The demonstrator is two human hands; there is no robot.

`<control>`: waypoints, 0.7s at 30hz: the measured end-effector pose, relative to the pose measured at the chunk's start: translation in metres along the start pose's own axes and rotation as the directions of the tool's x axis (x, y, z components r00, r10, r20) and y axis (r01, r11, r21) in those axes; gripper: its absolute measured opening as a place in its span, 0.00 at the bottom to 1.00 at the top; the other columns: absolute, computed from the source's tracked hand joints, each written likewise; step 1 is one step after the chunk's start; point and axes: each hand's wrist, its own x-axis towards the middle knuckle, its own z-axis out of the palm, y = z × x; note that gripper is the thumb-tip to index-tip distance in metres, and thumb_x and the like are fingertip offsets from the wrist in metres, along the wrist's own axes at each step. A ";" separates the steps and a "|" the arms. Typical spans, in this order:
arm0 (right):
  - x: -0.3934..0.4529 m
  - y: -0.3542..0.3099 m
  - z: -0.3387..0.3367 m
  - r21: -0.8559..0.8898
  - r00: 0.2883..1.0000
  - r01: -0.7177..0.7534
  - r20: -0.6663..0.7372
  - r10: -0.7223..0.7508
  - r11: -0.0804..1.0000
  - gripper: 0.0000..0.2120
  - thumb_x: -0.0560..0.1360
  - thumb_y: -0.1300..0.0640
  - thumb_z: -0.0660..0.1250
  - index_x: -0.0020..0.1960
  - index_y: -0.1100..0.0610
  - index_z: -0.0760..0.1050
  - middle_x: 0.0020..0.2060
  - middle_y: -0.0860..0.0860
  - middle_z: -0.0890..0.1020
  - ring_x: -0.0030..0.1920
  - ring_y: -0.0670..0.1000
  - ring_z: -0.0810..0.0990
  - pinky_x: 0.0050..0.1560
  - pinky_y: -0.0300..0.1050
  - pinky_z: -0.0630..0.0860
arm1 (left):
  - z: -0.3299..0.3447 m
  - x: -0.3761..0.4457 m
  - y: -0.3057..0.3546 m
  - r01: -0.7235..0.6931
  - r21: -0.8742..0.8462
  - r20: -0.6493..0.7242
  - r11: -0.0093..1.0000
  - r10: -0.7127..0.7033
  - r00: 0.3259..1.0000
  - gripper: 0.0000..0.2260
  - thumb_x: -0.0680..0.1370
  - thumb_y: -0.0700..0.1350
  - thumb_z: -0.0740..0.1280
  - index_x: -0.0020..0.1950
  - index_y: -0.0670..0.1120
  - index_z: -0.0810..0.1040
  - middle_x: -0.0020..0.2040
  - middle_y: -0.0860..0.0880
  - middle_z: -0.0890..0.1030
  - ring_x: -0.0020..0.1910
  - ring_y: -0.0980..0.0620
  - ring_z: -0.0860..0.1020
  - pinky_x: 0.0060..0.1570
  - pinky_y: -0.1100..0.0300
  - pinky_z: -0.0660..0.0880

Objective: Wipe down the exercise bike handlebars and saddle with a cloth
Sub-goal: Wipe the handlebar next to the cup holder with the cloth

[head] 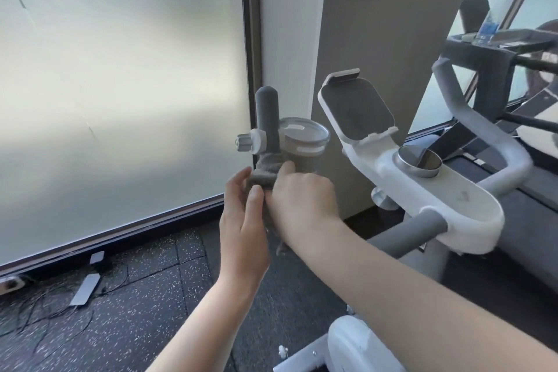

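A grey cloth (265,170) is wrapped around the lower part of the left handlebar grip (267,118), a grey upright post with a cup holder (305,134) clamped to it. My left hand (244,220) pinches the cloth from the left. My right hand (302,196) presses on the cloth from the right, fingers curled over it. A tail of the cloth hangs below my right wrist. The white console (428,190) and the curved right handlebar (471,118) lie to the right. The saddle is out of view.
A frosted glass wall (120,84) stands close on the left, a pillar (377,54) just behind the bike. A treadmill (513,48) with a water bottle (486,28) stands at the right. Cables and flat grey plates (86,288) lie on the speckled dark floor.
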 end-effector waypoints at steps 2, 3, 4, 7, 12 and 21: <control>-0.028 0.003 0.006 -0.129 0.996 0.087 0.016 -0.085 0.988 0.22 0.79 0.57 0.57 0.68 0.69 0.60 0.55 0.59 0.76 0.47 0.58 0.82 0.45 0.48 0.74 | -0.001 -0.001 0.001 -0.014 0.016 0.026 1.000 0.014 1.000 0.15 0.76 0.53 0.58 0.61 0.55 0.75 0.53 0.61 0.81 0.55 0.60 0.78 0.54 0.60 0.72; -0.032 0.007 0.005 -0.125 0.994 0.096 0.058 -0.089 0.988 0.23 0.80 0.56 0.57 0.68 0.69 0.59 0.55 0.59 0.76 0.49 0.57 0.82 0.47 0.49 0.75 | -0.001 -0.001 0.001 -0.023 0.030 0.023 0.999 0.023 0.999 0.15 0.76 0.52 0.58 0.61 0.54 0.75 0.52 0.62 0.81 0.55 0.63 0.78 0.52 0.65 0.71; -0.029 0.013 0.000 -0.094 0.991 0.114 0.076 -0.107 0.989 0.21 0.80 0.55 0.57 0.67 0.67 0.61 0.56 0.58 0.76 0.51 0.57 0.81 0.48 0.49 0.76 | 0.000 -0.001 0.002 -0.029 0.040 0.013 0.999 0.029 1.000 0.15 0.76 0.51 0.58 0.61 0.53 0.75 0.52 0.61 0.81 0.55 0.64 0.77 0.51 0.68 0.70; 0.001 0.023 -0.020 0.162 0.965 0.024 0.255 -0.065 0.987 0.10 0.79 0.48 0.59 0.53 0.55 0.70 0.54 0.54 0.78 0.49 0.55 0.77 0.43 0.44 0.69 | 0.009 -0.004 0.005 -0.074 0.033 0.021 0.997 0.073 0.997 0.18 0.76 0.52 0.58 0.63 0.51 0.76 0.60 0.54 0.79 0.62 0.57 0.75 0.62 0.57 0.71; -0.031 0.012 0.007 0.389 0.992 -0.119 0.016 0.123 0.914 0.17 0.77 0.52 0.61 0.63 0.57 0.66 0.47 0.54 0.81 0.47 0.57 0.83 0.38 0.46 0.69 | 0.014 -0.017 0.003 -0.126 0.018 0.142 0.992 0.122 0.982 0.22 0.77 0.54 0.57 0.68 0.50 0.74 0.68 0.54 0.75 0.72 0.53 0.68 0.71 0.43 0.63; -0.072 0.010 0.030 0.169 0.980 -0.088 -0.160 0.115 0.982 0.15 0.74 0.59 0.53 0.54 0.56 0.76 0.35 0.49 0.78 0.32 0.51 0.79 0.34 0.45 0.64 | 0.017 -0.029 -0.005 -0.320 0.226 0.319 0.920 0.240 0.917 0.21 0.80 0.52 0.53 0.65 0.47 0.77 0.70 0.56 0.72 0.77 0.56 0.55 0.74 0.46 0.57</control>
